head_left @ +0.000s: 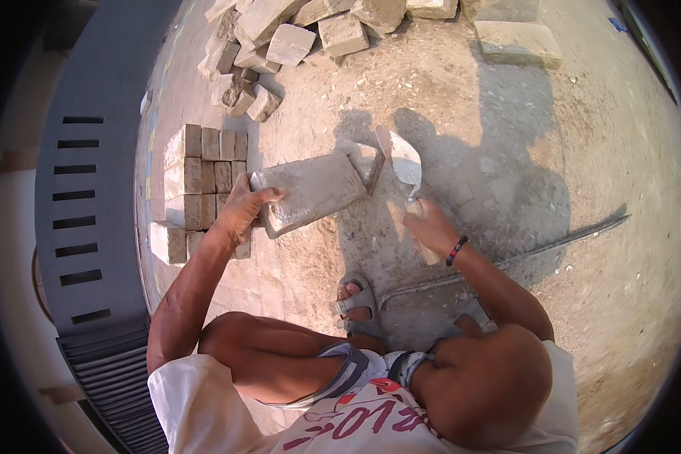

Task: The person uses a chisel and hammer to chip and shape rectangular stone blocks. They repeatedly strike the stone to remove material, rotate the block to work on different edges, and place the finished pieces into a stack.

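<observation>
My left hand (240,209) grips the left end of a grey block (314,191), thumb on its top face and the other fingers hidden beneath. The block is held slightly tilted above the ground in front of me. My right hand (430,228) is wrapped around the light handle of a trowel (405,162). The trowel's pale, mortar-smeared blade points away from me, just right of the block. Between block and blade, a smaller grey block piece (365,162) shows at the block's far right corner; whether they touch, I cannot tell.
Left of the block stands a neat brick stack (194,172). Loose bricks (291,44) lie heaped at the far side, with a large slab (516,44) to their right. A long rod (507,263) crosses the ground near my sandals (356,303). A grey slotted panel (98,53) borders the left.
</observation>
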Available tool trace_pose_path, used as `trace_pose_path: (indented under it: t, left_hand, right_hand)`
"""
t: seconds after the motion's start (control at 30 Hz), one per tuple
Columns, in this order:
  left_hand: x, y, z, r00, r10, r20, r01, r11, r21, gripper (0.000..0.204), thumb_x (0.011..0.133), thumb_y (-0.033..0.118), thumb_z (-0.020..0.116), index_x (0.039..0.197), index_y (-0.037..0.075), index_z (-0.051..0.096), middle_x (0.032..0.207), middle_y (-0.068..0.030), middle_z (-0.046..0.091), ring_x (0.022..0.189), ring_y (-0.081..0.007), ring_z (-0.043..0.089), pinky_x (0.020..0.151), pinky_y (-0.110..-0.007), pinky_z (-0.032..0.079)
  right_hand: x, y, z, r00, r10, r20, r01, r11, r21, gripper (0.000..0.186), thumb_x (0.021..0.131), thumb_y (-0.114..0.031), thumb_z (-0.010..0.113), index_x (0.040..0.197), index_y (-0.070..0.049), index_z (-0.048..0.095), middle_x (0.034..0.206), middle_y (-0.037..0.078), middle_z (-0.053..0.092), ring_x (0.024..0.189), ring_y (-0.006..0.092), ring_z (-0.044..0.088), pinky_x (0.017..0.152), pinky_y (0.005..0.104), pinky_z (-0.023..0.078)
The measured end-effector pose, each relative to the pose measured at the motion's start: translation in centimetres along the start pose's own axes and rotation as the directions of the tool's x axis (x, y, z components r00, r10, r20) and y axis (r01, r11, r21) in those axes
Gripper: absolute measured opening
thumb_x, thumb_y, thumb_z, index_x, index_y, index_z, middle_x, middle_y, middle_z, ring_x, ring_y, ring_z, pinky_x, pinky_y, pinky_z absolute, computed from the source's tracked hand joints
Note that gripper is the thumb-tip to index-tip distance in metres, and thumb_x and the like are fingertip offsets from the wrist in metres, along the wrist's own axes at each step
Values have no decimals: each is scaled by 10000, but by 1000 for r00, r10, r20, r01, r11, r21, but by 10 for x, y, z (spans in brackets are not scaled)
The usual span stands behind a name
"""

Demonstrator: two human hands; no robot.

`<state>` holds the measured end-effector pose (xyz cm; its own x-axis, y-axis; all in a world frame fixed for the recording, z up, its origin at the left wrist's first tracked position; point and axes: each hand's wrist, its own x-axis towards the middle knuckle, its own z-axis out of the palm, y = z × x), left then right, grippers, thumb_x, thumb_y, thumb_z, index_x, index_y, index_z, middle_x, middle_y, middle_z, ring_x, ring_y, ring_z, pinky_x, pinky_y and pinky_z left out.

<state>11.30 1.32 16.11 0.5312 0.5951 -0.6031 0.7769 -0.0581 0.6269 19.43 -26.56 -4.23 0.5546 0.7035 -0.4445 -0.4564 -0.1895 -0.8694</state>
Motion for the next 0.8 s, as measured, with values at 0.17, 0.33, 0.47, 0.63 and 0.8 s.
trace_pose_path:
  t: [0.17, 0.33, 0.47, 0.63, 0.8]
  left_hand:
    - [13, -78, -26, 992, -97, 79, 102, 992, -72, 905, 697, 127, 874, 1412, 43, 326, 1219, -187, 537, 1148, -309, 576, 968, -471, 519]
    - [36, -199, -12, 925, 341, 166, -367, 693, 621, 1041, 579, 86, 909, 1450, 13, 343, 1184, -192, 459, 1136, -359, 507, 1005, -420, 453]
    - [35, -229, 4, 928, 354, 118, -334, 645, 687, 905, 622, 124, 885, 1373, 11, 393, 1202, -217, 453, 1122, -393, 492, 982, -450, 455]
    - [45, -184, 54, 838, 534, 114, -422, 502, 755, 890, 645, 207, 883, 1360, 13, 391, 1239, -232, 491, 1134, -386, 521, 989, -461, 443]
    - [46, -173, 51, 931, 362, 42, -280, 640, 716, 879, 657, 259, 887, 1345, 1, 404, 1179, -229, 563, 1102, -361, 571, 961, -445, 467]
  right_hand:
    - [-18, 5, -10, 990, 118, 76, -113, 991, -68, 317, 871, -217, 635, 984, 64, 540, 720, 105, 590, 489, 178, 579, 496, 343, 484]
    - [-33, 17, -7, 993, 99, 57, -88, 980, -177, 265, 904, -187, 642, 981, 32, 515, 697, 70, 559, 486, 137, 551, 442, 309, 454]
    - [-39, 17, 1, 999, -5, 42, 21, 919, -393, 441, 872, -267, 646, 1149, 65, 556, 857, 217, 668, 729, 352, 681, 681, 454, 515]
    - [-39, -17, 32, 994, -49, 103, 90, 889, -448, 443, 872, -260, 653, 1150, 65, 537, 876, 256, 651, 800, 403, 669, 724, 469, 503]
    - [-21, -18, 57, 975, 73, 208, 65, 807, -587, 403, 880, -255, 641, 1104, 65, 540, 906, 317, 635, 881, 475, 634, 744, 476, 499]
